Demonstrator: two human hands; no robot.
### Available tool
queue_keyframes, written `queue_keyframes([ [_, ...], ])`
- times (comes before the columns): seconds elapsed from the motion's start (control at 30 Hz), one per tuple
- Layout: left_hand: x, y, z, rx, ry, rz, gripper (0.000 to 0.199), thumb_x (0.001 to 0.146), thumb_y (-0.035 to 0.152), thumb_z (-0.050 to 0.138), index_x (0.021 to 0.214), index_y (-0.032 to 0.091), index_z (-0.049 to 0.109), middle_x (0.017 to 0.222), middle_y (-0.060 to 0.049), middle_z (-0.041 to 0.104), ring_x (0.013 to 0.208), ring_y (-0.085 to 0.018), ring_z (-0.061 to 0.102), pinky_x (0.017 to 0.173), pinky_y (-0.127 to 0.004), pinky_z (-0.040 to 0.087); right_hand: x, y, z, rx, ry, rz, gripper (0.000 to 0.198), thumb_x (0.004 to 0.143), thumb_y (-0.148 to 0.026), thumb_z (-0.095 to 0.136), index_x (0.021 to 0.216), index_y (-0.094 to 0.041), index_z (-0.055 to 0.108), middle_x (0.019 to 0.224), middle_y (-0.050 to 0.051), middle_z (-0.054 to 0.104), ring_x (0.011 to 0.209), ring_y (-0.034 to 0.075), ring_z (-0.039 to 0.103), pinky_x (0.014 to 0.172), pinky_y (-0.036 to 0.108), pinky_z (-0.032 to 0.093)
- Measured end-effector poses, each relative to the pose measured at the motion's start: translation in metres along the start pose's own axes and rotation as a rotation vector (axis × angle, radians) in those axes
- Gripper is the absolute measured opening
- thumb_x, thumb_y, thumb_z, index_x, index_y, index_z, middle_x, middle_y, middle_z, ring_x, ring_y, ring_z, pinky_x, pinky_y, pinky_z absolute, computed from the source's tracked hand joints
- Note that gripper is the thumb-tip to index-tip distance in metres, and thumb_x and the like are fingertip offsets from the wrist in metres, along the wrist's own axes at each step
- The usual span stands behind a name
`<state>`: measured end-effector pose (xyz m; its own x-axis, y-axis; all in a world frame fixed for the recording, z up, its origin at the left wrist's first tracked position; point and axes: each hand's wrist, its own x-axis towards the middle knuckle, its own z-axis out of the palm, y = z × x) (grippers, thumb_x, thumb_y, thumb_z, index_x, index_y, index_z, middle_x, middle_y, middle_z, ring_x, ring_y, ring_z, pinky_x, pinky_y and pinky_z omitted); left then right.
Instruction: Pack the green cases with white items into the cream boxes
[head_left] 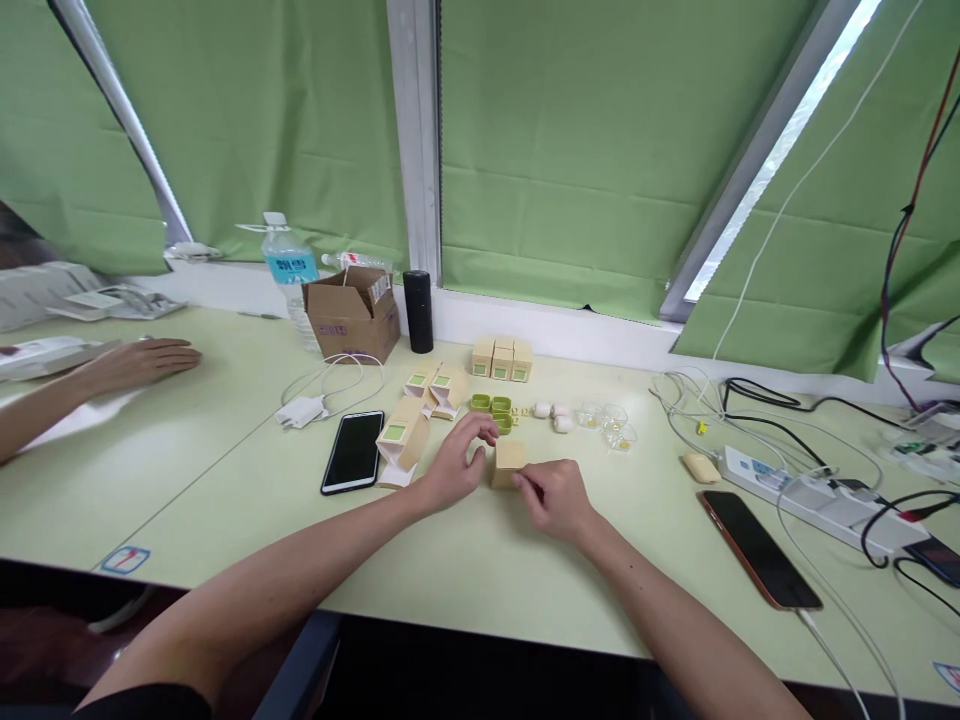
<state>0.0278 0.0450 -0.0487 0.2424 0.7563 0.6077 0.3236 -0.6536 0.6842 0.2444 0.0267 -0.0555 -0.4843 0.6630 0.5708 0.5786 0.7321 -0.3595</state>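
Observation:
A small tan cardboard box [510, 460] stands on the table between my hands. My right hand [559, 495] has thumb and index finger pinched at its lower right side. My left hand [456, 465] is curved at the box's upper left corner, fingertips close to it; thumb and fingers are apart, and whether they touch is unclear. Just behind lie several small green square cups [493, 405] with tiny yellowish pieces. White rounded pieces [561, 423] and clear plastic containers [616, 428] are to their right. Left of my left hand are unfolded cartons [405, 432] with green labels.
Three closed boxes [501, 360] stand in a row behind. Also there are a phone [354, 452], charger [301, 411], black bottle [418, 312], brown carton [352, 320], water bottle [291, 270], second phone [759, 548] and power strip [810, 500]. Another person's hand [146, 362] rests far left.

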Motion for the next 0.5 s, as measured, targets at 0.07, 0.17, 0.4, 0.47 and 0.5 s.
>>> queue_keyframes([
  [0.07,-0.001,0.000,0.001,-0.001,-0.019,0.012,0.021,0.082,0.006,0.049,0.094,0.023,0.054,0.105,-0.007,0.060,0.104,-0.023,0.061,0.097,-0.041,0.052,0.003,0.005,-0.001,-0.063,0.001,0.148,0.034,0.097,-0.034,0.049,0.068,-0.022,0.064,0.052,0.001,0.059,0.046,0.013,0.047,0.054,0.029,0.025],
  [0.17,-0.004,0.007,0.002,-0.017,-0.092,0.060,0.027,0.081,0.004,0.049,0.099,0.023,0.055,0.103,-0.007,0.062,0.109,-0.024,0.061,0.102,-0.044,0.051,0.008,0.017,-0.004,-0.119,0.017,0.317,0.035,0.099,-0.045,0.047,0.091,-0.022,0.072,0.055,0.002,0.064,0.051,0.017,0.054,0.057,0.029,0.028],
  [0.4,-0.012,0.020,0.007,-0.085,-0.202,0.136,0.033,0.082,0.003,0.048,0.106,0.022,0.059,0.120,-0.012,0.059,0.114,-0.024,0.061,0.094,-0.041,0.056,0.011,0.033,-0.007,0.079,0.017,0.430,0.051,0.093,-0.061,0.052,0.128,-0.025,0.064,0.069,-0.002,0.067,0.059,0.019,0.061,0.058,0.028,0.039],
  [0.47,-0.012,0.017,0.007,-0.078,-0.157,0.139,0.023,0.084,0.005,0.048,0.096,0.022,0.059,0.107,-0.010,0.063,0.100,-0.022,0.064,0.086,-0.038,0.055,0.012,0.038,-0.004,0.206,0.068,0.490,0.051,0.095,-0.062,0.049,0.128,-0.026,0.062,0.072,-0.002,0.067,0.057,0.018,0.060,0.056,0.028,0.042],
  [0.5,-0.011,0.014,0.007,-0.061,-0.136,0.135,0.020,0.086,0.006,0.048,0.091,0.022,0.059,0.099,-0.009,0.064,0.092,-0.021,0.064,0.081,-0.037,0.055,0.012,0.042,-0.003,0.287,0.086,0.541,0.048,0.097,-0.061,0.045,0.124,-0.026,0.063,0.071,-0.002,0.067,0.055,0.018,0.060,0.054,0.029,0.043],
])
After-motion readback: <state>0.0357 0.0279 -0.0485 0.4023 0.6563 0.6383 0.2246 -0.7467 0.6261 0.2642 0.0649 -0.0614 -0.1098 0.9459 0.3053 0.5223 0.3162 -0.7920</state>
